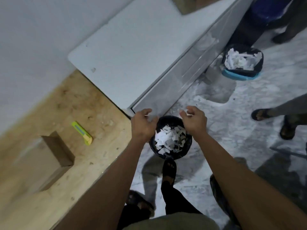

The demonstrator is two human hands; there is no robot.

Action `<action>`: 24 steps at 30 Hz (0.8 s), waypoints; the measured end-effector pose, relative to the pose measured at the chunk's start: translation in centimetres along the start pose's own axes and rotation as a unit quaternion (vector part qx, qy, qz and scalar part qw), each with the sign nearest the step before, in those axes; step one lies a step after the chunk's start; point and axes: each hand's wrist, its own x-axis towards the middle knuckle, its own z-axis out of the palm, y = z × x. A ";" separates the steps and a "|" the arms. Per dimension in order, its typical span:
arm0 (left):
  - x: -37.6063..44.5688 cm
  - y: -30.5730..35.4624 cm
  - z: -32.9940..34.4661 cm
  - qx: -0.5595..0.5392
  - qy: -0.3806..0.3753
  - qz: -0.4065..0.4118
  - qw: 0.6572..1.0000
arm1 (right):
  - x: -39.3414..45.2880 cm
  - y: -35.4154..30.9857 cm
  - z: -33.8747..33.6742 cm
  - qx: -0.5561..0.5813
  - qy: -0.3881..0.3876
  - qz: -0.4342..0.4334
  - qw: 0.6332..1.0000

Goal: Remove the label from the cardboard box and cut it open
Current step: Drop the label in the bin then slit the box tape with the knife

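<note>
Box location: cardboard box [44,161] rests on the wooden table [93,165] at the left, well apart from both hands; no label shows on its visible faces, though blur hides detail.
Box handling: judged light, stiff at edges and corners, and easily dented on the broad panels. The plain surface should give a dry, non-slip grip.
Grip point: hold across two opposite side faces near the corners, keeping clear of the top face, where a cut would probably run.
Cutter: yellow-green utility knife [82,133] lies on the table just beyond the box, untouched.
Left hand [143,124]: fingers loosely curled, holding nothing visible, above the bin rim.
Right hand [194,121]: fingers loosely curled; a pale scrap may sit at the fingertips, too small to confirm.
Near bin [187,147]: black, on the floor below the hands, filled with torn white paper scraps [169,140].
Far bin [241,73]: black liner over a blue base, also packed with white paper.
</note>
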 end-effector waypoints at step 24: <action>-19.2 -23.0 -25.0 -0.087 0.246 -0.109 0.959 | -25.2 -9.6 17.9 -0.098 -0.221 -0.219 0.945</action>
